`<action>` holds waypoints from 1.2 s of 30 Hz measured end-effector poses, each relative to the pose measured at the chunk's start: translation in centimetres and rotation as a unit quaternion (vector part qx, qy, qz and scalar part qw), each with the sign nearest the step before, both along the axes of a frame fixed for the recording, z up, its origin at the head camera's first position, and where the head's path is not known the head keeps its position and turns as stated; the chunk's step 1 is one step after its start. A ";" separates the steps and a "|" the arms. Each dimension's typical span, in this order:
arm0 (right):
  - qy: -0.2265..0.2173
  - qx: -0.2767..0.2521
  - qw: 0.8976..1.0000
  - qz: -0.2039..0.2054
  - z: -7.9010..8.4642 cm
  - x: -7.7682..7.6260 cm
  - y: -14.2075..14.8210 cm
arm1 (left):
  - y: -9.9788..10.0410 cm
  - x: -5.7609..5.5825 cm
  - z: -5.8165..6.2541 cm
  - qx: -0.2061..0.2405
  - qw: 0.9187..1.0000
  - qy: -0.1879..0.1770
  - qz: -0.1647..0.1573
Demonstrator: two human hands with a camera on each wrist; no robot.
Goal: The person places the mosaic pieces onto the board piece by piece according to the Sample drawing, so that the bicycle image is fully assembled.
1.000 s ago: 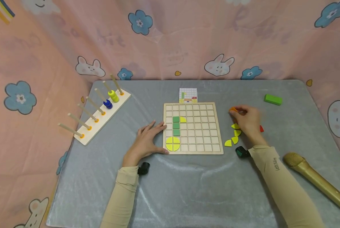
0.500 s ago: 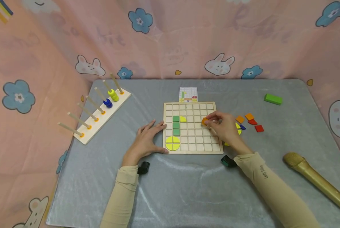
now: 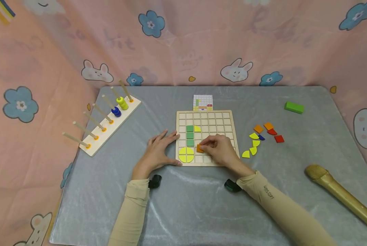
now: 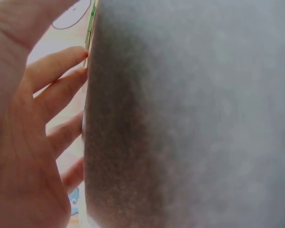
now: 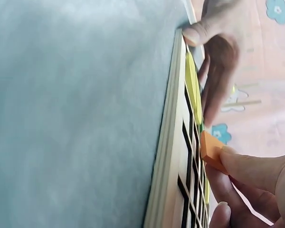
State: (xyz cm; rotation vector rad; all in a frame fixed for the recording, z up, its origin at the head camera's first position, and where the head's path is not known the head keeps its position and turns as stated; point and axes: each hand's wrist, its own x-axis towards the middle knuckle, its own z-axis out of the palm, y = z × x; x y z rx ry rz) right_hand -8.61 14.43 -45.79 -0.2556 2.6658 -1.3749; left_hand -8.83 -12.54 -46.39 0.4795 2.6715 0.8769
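Observation:
My right hand [image 3: 221, 150] pinches an orange square tile [image 3: 199, 148] between thumb and fingers, low over the wooden grid board [image 3: 215, 164]. In the right wrist view the orange tile [image 5: 212, 151] stands tilted close above the slots. My left hand [image 3: 157, 153] lies spread at the board's left side, thumb and fingertips at its edge. On the board, several green squares [image 3: 190, 135] form a column, with a yellow quarter circle [image 3: 197, 128] beside the top one. Below them, yellow quarter pieces [image 3: 186, 155] form a full circle. A small printed pattern card [image 3: 203, 102] lies behind the board.
Right of the board lie loose yellow quarter circles [image 3: 253, 150], orange squares [image 3: 258, 128], a dark blue piece [image 3: 261, 137] and red pieces [image 3: 279, 138]. A green block [image 3: 294, 107], a peg rack [image 3: 104, 131] with rings and a gold stick [image 3: 340, 191] are farther out.
My right hand has picked up an orange square tile from the loose pieces and carried it left across the board to beside the yellow circle. The left hand has stayed put.

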 end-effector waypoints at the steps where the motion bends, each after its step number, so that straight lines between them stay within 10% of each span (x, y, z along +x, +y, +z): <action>1: 0.000 0.001 1.000 0.001 -0.1 0.0 -0.2 | 0.0 0.0 0.0 0.001 1.000 0.000 0.000; 24: 0.085 0.040 0.995 0.027 -1.1 -0.2 -0.5 | 0.0 0.0 -0.1 0.006 1.000 0.005 -0.003; 36: 0.027 0.037 0.997 -0.064 0.7 -2.0 4.7 | -0.1 0.1 -0.1 0.008 1.000 0.004 -0.002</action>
